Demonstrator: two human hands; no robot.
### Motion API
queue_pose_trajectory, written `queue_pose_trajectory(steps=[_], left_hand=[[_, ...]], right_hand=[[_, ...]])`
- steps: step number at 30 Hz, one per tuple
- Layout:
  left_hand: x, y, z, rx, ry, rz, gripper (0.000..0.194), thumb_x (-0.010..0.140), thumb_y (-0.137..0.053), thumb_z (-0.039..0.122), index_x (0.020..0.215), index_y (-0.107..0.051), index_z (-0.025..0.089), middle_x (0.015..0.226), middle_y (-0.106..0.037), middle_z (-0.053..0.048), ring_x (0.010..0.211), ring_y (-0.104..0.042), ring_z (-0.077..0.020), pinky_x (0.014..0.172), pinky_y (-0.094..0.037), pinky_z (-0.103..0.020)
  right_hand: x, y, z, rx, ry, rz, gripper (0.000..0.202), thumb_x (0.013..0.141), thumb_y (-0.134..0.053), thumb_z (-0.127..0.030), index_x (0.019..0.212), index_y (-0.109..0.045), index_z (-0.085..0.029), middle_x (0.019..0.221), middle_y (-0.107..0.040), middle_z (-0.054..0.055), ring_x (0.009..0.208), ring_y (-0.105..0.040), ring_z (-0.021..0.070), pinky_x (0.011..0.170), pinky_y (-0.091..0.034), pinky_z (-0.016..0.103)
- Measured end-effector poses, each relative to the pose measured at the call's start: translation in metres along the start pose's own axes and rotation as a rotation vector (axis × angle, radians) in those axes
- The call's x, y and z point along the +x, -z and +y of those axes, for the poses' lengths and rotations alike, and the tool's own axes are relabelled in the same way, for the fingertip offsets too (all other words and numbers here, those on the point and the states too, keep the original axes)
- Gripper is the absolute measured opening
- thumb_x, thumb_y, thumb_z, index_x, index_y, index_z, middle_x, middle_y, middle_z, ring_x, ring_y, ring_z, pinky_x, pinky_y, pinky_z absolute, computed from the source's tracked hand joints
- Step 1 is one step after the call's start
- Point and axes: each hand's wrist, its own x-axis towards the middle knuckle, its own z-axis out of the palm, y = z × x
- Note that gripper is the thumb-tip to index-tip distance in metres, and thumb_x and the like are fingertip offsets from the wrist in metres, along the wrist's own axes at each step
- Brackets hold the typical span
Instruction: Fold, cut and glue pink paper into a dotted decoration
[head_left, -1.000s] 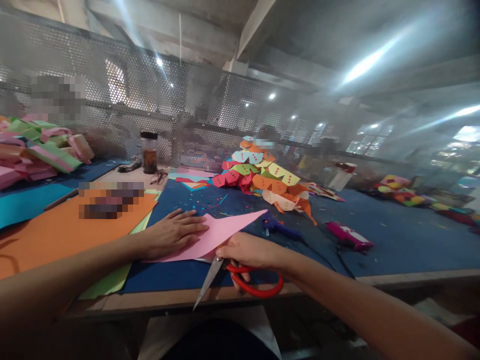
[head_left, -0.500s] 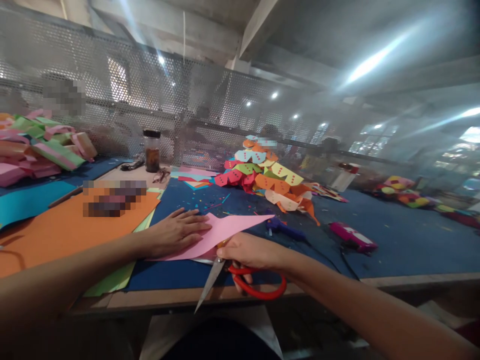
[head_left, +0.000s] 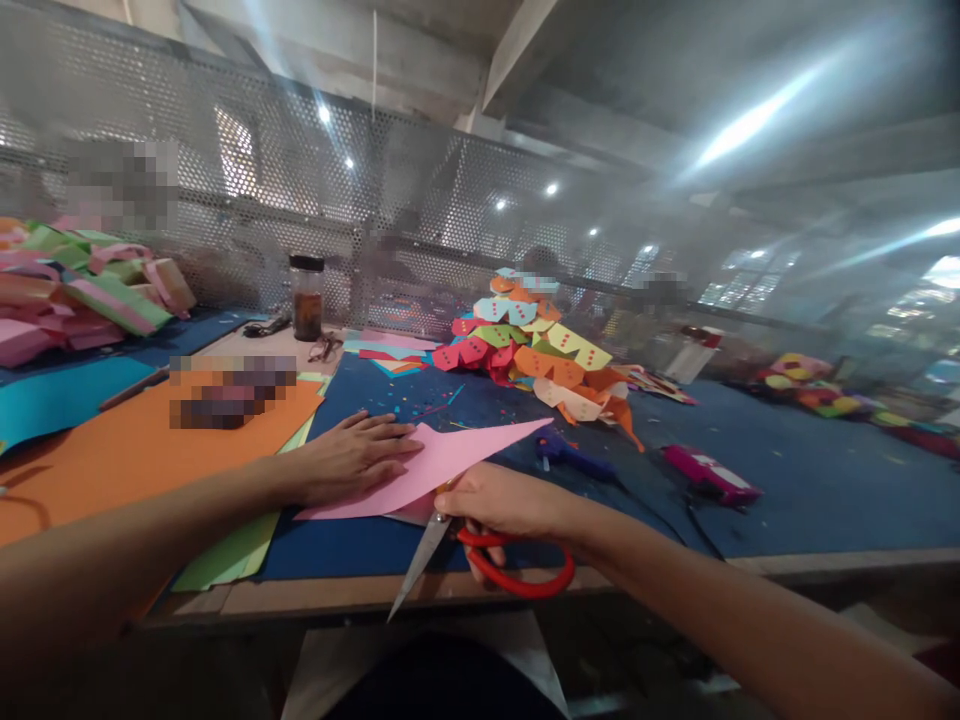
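Pink paper (head_left: 442, 460) lies on the blue table covering, its pointed right end reaching toward a blue glue gun (head_left: 574, 455). My left hand (head_left: 356, 460) rests flat on the left part of the paper, fingers stretched out. At the paper's lower edge, my right hand (head_left: 499, 505) is closed around red-handled scissors (head_left: 536, 590). Their silver blade points down and left over the table's front edge. The underside of my right hand's grip is partly hidden.
Orange sheets (head_left: 150, 450) and a blue sheet lie at left. Behind them are a dark-lidded jar (head_left: 307, 300) and heaped paper pieces. Colourful cut shapes (head_left: 555, 365) pile up at centre back. A magenta device (head_left: 709, 475) with a cord lies right.
The view has shifted very slightly. Both hands, the pink paper and the scissors keep nearly the same arrangement.
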Motion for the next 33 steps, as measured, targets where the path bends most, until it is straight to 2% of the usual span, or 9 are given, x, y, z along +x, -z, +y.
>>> queue_pose_trajectory(steps=[6,10,17,24,29,33], left_hand=[[0.001,-0.003,-0.001,0.031,0.015,0.01,0.048,0.108,-0.024,0.05,0.152,-0.041,0.038,0.166,-0.035,0.003,0.154,-0.028,-0.0272,0.123,-0.018,-0.056],[0.002,-0.005,-0.002,0.04,0.021,0.017,0.048,0.108,-0.024,0.051,0.152,-0.04,0.039,0.166,-0.035,0.003,0.153,-0.028,-0.0263,0.123,-0.019,-0.055],[0.001,-0.007,-0.003,0.051,0.017,0.04,0.049,0.108,-0.022,0.052,0.151,-0.041,0.04,0.165,-0.037,0.004,0.152,-0.031,-0.0254,0.123,-0.017,-0.054],[0.002,-0.007,-0.002,0.055,0.012,0.046,0.048,0.108,-0.022,0.049,0.151,-0.041,0.04,0.164,-0.038,0.003,0.152,-0.031,-0.0255,0.123,-0.018,-0.053],[0.001,-0.007,-0.003,0.051,0.007,0.047,0.047,0.108,-0.023,0.047,0.15,-0.043,0.037,0.164,-0.039,0.002,0.151,-0.033,-0.0264,0.123,-0.019,-0.054],[-0.001,-0.007,-0.004,0.047,0.0,0.062,0.045,0.108,-0.026,0.043,0.148,-0.046,0.036,0.164,-0.039,0.002,0.151,-0.033,-0.0242,0.124,-0.018,-0.05]], right_hand=[[0.008,-0.002,-0.002,-0.032,-0.015,-0.017,0.029,0.095,-0.041,-0.014,0.067,-0.046,-0.019,0.042,-0.048,-0.008,0.031,-0.043,0.0069,0.042,-0.031,0.017],[0.009,-0.002,0.002,-0.046,-0.013,-0.036,0.032,0.096,-0.041,-0.016,0.064,-0.045,-0.019,0.045,-0.052,-0.007,0.03,-0.044,0.0059,0.042,-0.032,0.017],[0.012,-0.006,-0.006,-0.039,-0.012,-0.044,0.031,0.094,-0.04,-0.014,0.064,-0.046,-0.019,0.041,-0.05,-0.007,0.032,-0.045,0.0074,0.041,-0.031,0.018],[0.01,-0.005,-0.007,-0.064,0.007,0.006,0.028,0.093,-0.044,-0.016,0.066,-0.049,-0.019,0.042,-0.049,-0.008,0.032,-0.044,0.0068,0.042,-0.033,0.017],[0.013,-0.008,-0.008,-0.059,-0.017,-0.027,0.033,0.093,-0.041,-0.015,0.061,-0.047,-0.019,0.041,-0.051,-0.006,0.033,-0.047,0.0079,0.042,-0.032,0.018],[0.014,-0.011,-0.01,-0.06,-0.014,-0.006,0.03,0.096,-0.041,-0.017,0.067,-0.051,-0.018,0.041,-0.054,-0.004,0.037,-0.053,0.0096,0.042,-0.029,0.018]])
